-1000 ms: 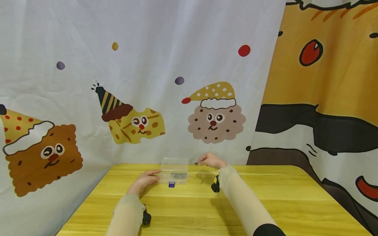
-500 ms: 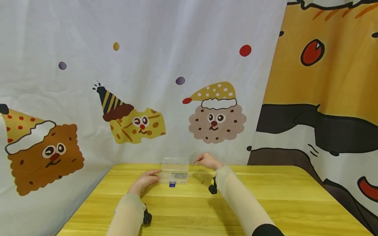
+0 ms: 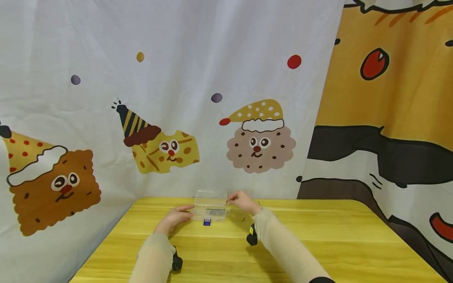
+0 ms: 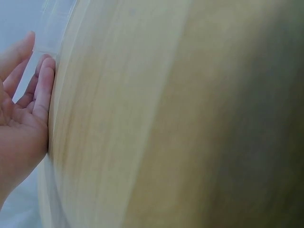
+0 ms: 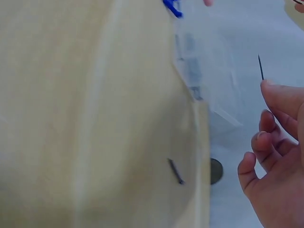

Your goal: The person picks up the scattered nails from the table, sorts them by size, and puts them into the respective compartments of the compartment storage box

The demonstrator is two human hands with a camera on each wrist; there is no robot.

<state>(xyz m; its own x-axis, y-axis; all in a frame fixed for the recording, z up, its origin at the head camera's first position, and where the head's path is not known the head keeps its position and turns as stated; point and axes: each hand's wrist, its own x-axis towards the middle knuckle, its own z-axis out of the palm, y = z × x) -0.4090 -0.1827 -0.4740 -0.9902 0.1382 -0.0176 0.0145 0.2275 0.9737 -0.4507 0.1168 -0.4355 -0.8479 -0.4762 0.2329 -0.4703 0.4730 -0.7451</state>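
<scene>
A clear plastic box point(image 3: 199, 215) with a blue latch point(image 3: 207, 222) stands near the table's far edge, its see-through lid point(image 3: 210, 197) raised at the back. My left hand point(image 3: 173, 220) touches the box's left end with extended thumb and fingers, also seen in the left wrist view. Beside the box's right end, my right hand point(image 3: 244, 202) pinches a thin dark nail point(image 5: 261, 69) between thumb and index finger. In the right wrist view the nail's pointed end sticks out from the fingertips, while the other fingers curl loosely. Grey contents point(image 3: 215, 213) lie in the box, too blurred to identify.
A loose nail point(image 5: 175, 172) lies on the wooden table point(image 3: 226, 251), right of the box. Another small dark piece point(image 3: 259, 203) lies near the far edge, behind my right hand. A printed cloth point(image 3: 170, 78) hangs directly behind the table.
My right hand has moved left and slightly down with the nail, reaching the box's right end. My left hand has stayed at the box's left end.
</scene>
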